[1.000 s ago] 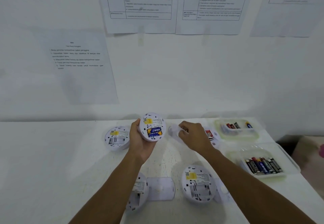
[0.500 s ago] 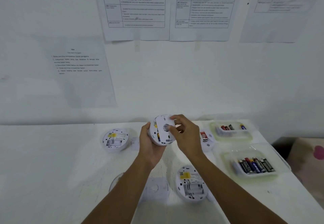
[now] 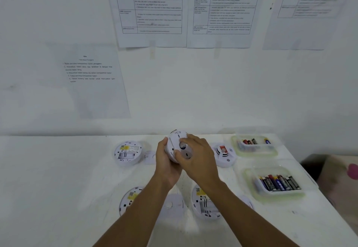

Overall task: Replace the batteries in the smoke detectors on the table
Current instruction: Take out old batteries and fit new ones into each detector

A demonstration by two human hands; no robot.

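At nine o'clock an open detector [image 3: 127, 153] waits untouched. My left hand [image 3: 167, 166] clasps the held smoke detector [image 3: 177, 143] above table centre; my right hand [image 3: 195, 156] now presses its cover plate [image 3: 184, 147] on, so this unit's battery swap is nearly closed.

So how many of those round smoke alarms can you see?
5: one held in both hands, one far left, one by the far tray, and two near ones, left and right, partly hidden by arms.
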